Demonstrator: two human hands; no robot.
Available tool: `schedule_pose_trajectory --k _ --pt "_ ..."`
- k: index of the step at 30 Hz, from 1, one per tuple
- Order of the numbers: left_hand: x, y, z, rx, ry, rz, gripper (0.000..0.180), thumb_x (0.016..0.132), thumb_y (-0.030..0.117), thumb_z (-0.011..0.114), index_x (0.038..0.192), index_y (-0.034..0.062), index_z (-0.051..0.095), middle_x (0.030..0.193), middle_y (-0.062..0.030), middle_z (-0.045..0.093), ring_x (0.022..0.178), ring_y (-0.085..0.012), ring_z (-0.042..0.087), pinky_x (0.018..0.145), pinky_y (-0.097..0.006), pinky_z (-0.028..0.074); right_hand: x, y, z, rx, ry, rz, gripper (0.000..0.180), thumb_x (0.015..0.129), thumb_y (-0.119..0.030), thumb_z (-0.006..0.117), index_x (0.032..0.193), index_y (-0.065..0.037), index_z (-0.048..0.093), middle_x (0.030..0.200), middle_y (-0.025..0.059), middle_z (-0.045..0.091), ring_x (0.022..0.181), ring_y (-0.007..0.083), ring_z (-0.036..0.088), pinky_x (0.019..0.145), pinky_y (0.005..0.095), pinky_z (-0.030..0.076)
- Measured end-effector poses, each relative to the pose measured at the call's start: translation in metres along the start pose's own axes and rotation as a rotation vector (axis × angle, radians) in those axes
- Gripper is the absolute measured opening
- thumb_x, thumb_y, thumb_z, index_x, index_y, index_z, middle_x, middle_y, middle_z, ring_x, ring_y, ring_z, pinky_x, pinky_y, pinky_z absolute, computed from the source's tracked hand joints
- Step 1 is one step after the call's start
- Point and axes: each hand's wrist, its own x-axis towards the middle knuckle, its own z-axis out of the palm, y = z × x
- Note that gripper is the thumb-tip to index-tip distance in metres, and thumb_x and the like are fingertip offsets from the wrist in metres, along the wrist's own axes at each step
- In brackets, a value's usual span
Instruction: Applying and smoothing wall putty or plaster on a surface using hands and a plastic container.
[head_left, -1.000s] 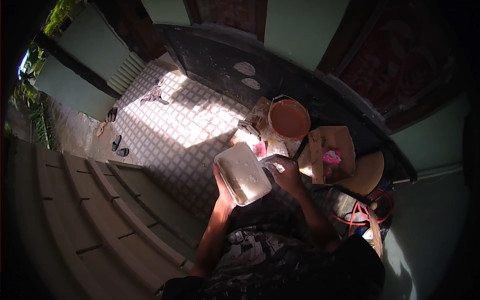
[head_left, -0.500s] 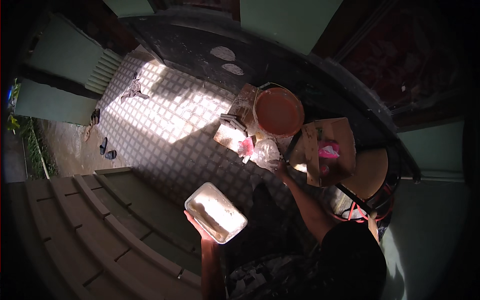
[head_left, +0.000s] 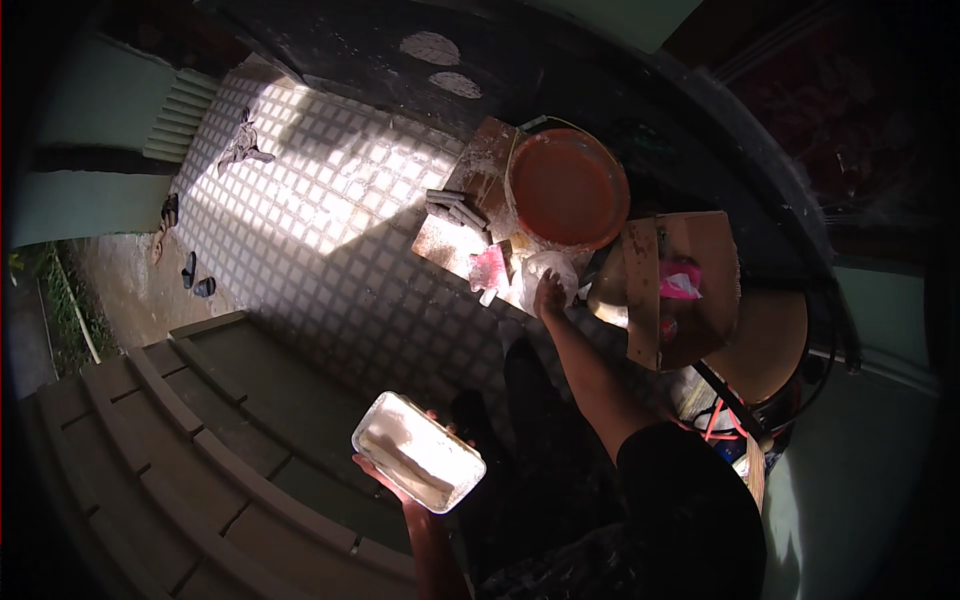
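Note:
My left hand [head_left: 400, 488] holds a white rectangular tray [head_left: 418, 451] flat from beneath, low over the dark steps. My right hand [head_left: 549, 296] reaches down to the tiled floor and touches a clear plastic bag [head_left: 545, 270] beside a pink packet [head_left: 489, 268]. An orange bucket [head_left: 567, 188] with a wire handle stands just beyond the bag. I cannot tell whether the right hand's fingers grip the bag.
A dusty board [head_left: 455, 240] with grey sticks [head_left: 455, 210] lies left of the bucket. A cardboard box [head_left: 690, 285] with a pink item sits to the right, next to a round wooden stool [head_left: 765, 345]. Steps [head_left: 180, 440] descend at lower left. Sandals [head_left: 195, 280] lie on the tiles.
The tray has come down from chest height toward the lower left over the steps. My right hand has stretched out from near the tray to the plastic bag on the floor.

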Motion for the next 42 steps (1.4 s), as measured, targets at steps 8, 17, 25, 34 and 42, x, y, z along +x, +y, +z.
schedule_pose_trajectory --k 8,17,25,34,42 --pt "-0.018 0.020 -0.040 -0.084 0.185 0.047 0.086 0.075 0.076 0.041 0.137 0.0170 0.036 0.141 -0.0187 0.030 0.126 -0.0439 0.032 0.098 -0.063 0.031 0.014 0.001 0.099 -0.004 0.088 -0.441 0.032 0.084 -0.010 0.042 0.110 0.001 0.056 0.116 0.0196 0.056 0.116 0.0349 0.047 0.094 0.0395 0.041" --pt "0.003 0.001 -0.037 -0.005 0.134 0.015 0.098 0.069 0.077 0.049 0.138 0.0105 0.031 0.134 -0.0211 0.041 0.114 -0.0443 0.047 0.090 -0.063 0.039 0.046 0.028 0.085 -0.048 0.286 -0.481 0.024 0.083 -0.013 0.048 0.101 -0.003 0.059 0.108 0.0188 0.056 0.105 0.0325 0.053 0.090 0.0382 0.043" --pt "0.012 0.000 -0.068 -0.013 0.198 -0.001 0.099 0.067 0.080 0.047 0.137 0.0121 0.032 0.131 -0.0211 0.043 0.111 -0.0456 0.049 0.088 -0.065 0.039 0.092 0.080 0.105 -0.081 0.752 -0.303 0.012 0.081 -0.019 0.055 0.073 -0.012 0.060 0.075 0.0099 0.060 0.073 0.0260 0.060 0.065 0.0359 0.050" --pt "-0.032 0.028 -0.150 1.054 0.436 0.254 0.103 0.064 0.083 0.045 0.136 0.0100 0.034 0.128 -0.0209 0.046 0.101 -0.0444 0.055 0.079 -0.065 0.045 -0.007 0.017 0.044 0.230 0.238 -0.117 0.013 0.073 -0.017 0.056 0.081 -0.007 0.055 0.071 0.0087 0.058 0.067 0.0253 0.059 0.058 0.0327 0.047" --pt "0.013 -0.002 -0.059 0.585 0.484 0.247 0.104 0.065 0.085 0.040 0.134 0.0080 0.036 0.123 -0.0207 0.051 0.099 -0.0431 0.057 0.076 -0.065 0.046 0.048 0.048 0.124 0.184 0.533 -0.206 0.011 0.075 -0.019 0.055 0.079 -0.009 0.053 0.069 0.0070 0.056 0.058 0.0239 0.056 0.052 0.0331 0.043"
